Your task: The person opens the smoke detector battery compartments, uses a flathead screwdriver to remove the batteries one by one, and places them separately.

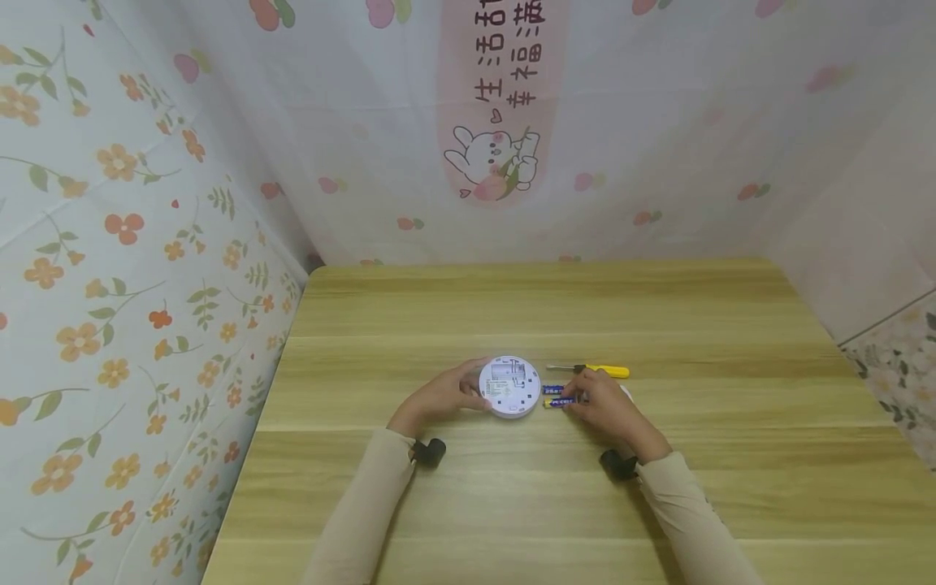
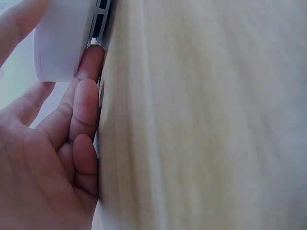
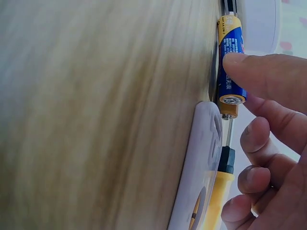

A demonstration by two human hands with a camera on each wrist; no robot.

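Note:
A round white smoke alarm [image 1: 509, 400] lies back side up on the wooden table, its battery compartment facing upward. My left hand [image 1: 441, 396] grips its left edge; in the left wrist view a fingertip reaches under the white casing [image 2: 60, 43]. Just right of the alarm lie two blue-and-yellow AA batteries, the nearer battery [image 1: 557, 403] and the farther battery [image 1: 552, 390]. My right hand [image 1: 605, 406] pinches the nearer one, thumb against its side in the right wrist view. Behind that battery [image 3: 230, 74], the other is mostly hidden.
A screwdriver with a yellow handle [image 1: 609, 371] lies just beyond my right hand. A white plastic piece [image 3: 204, 143] rests on the table beside that hand, largely covered by it in the head view. Patterned cloth [image 1: 614, 162] hangs behind the table [image 1: 409, 309].

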